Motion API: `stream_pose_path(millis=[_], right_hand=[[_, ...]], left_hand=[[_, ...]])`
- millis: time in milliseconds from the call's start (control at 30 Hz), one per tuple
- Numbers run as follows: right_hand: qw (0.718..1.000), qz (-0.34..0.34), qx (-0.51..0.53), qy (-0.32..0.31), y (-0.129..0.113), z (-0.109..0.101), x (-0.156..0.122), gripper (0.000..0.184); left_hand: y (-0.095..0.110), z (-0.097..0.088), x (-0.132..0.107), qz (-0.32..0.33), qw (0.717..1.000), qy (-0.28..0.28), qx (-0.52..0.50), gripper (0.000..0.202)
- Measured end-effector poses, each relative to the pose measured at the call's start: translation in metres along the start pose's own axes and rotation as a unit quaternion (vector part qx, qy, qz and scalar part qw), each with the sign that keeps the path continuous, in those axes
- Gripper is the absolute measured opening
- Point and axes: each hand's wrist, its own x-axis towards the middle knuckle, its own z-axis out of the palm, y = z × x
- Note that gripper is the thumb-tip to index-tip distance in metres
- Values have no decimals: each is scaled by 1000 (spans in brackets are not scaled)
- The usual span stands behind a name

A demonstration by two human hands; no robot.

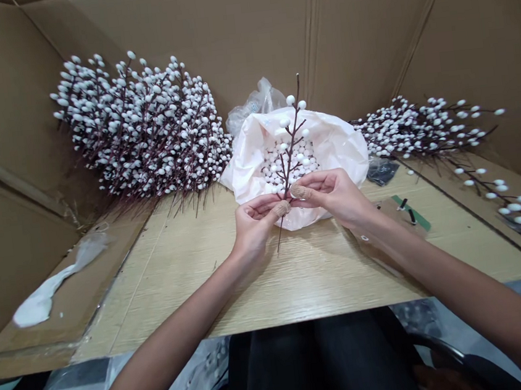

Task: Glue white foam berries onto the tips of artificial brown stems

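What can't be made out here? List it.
Head view:
Stem of the white-berried branch, where pinched: hidden by the left hand and right hand.
White balls, lower layers: hidden by the plastic bag.
Black packet: contents too small to tell.
Green-and-black item: too small to identify.

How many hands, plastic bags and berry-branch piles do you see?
Bare left hand and bare right hand: 2
Pale pink plastic bag and clear plastic bag: 2
Left pile and right pile of white-berried dark branches: 2
Total: 6
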Motion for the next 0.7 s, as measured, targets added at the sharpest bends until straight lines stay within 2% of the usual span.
stream_pose_path(millis=[433,700], right_hand=[[999,-13,42,25,11,3,0,29],[998,-24,51,30,14,10,-3,26]], left_hand=[[1,0,0,21,1000,-3,-5,23],[4,1,0,35,999,17,9,23]])
